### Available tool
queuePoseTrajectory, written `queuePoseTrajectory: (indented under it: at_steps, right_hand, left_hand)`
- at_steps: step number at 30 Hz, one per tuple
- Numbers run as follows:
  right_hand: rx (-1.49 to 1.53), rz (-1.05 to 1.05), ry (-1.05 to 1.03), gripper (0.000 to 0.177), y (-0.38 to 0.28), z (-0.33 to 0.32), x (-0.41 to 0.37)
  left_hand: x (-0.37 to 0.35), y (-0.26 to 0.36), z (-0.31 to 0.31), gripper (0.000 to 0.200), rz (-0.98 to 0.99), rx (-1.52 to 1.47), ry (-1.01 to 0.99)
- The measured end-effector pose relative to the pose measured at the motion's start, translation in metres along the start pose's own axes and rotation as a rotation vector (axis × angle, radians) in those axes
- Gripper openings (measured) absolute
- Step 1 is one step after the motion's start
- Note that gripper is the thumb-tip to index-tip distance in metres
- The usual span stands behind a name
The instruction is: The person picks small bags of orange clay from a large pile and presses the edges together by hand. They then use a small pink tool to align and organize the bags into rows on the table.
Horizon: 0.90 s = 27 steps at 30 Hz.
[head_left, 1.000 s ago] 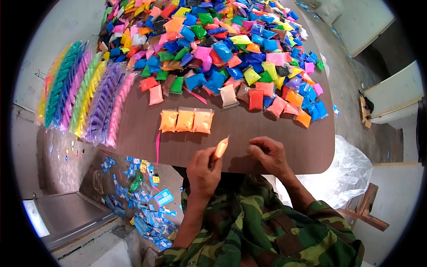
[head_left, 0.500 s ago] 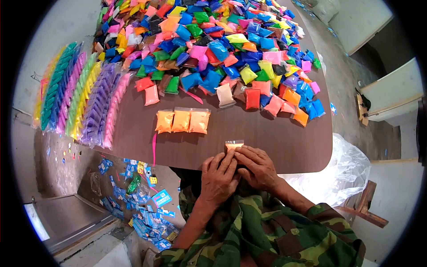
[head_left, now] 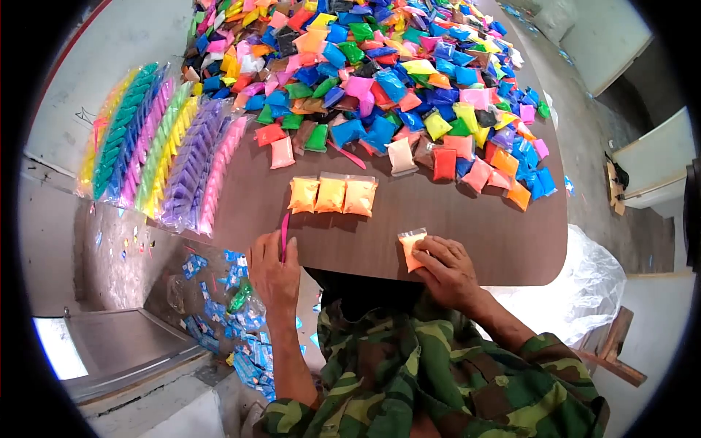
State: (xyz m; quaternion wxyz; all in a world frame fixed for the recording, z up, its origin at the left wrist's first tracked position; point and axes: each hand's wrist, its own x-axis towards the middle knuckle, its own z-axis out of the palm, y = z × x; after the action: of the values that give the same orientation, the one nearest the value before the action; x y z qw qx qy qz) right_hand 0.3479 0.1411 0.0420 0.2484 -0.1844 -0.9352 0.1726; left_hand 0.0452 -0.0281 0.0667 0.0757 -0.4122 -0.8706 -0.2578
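My right hand (head_left: 449, 274) grips a small clear packet of light orange stuff (head_left: 410, 248) near the table's front edge, thumb and fingers on its right side. My left hand (head_left: 274, 274) is at the front edge further left, its fingers apart around a thin pink plastic strip (head_left: 284, 232). The strip shows between thumb and forefinger, its top end pointing away from me. Just beyond it, three orange packets (head_left: 331, 196) lie side by side in a row.
A large heap of colourful packets (head_left: 380, 87) covers the table's far part. Long clear bags of braided-looking coloured packets (head_left: 191, 164) lie at the left edge. Blue printed wrappers (head_left: 255, 361) litter the floor below, and clear plastic sheeting (head_left: 577, 292) is at the right.
My left hand has left the packet and moved left to the pink strip. My right hand keeps the packet, which now shows more fully. The view has shifted slightly.
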Motion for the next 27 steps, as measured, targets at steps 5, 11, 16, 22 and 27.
queuePoseTrajectory:
  at_steps: [5, 11, 16, 22, 27]
  right_hand:
    - [-0.015, -0.044, 0.002, 0.044, 0.009, -0.003, -0.013]
    - [0.0, 0.0, -0.063, 0.057, 0.001, -0.009, -0.012]
    - [0.005, -0.006, -0.089, 0.064, 0.006, -0.007, -0.016]
    - [0.008, -0.008, -0.083, 0.063, 0.008, -0.007, -0.017]
    - [-0.006, -0.034, -0.046, 0.06, 0.008, -0.006, -0.015]
  left_hand:
    - [-0.029, -0.008, 0.017, 0.029, 0.144, 0.149, -0.008]
    - [-0.058, 0.003, 0.016, 0.037, 0.208, 0.166, -0.09]
    - [-0.059, -0.003, 0.015, 0.032, 0.218, 0.062, -0.098]
    - [-0.055, 0.034, -0.002, 0.014, -0.005, -0.267, -0.197]
    - [-0.057, 0.099, 0.027, 0.008, 0.009, -0.573, -0.22]
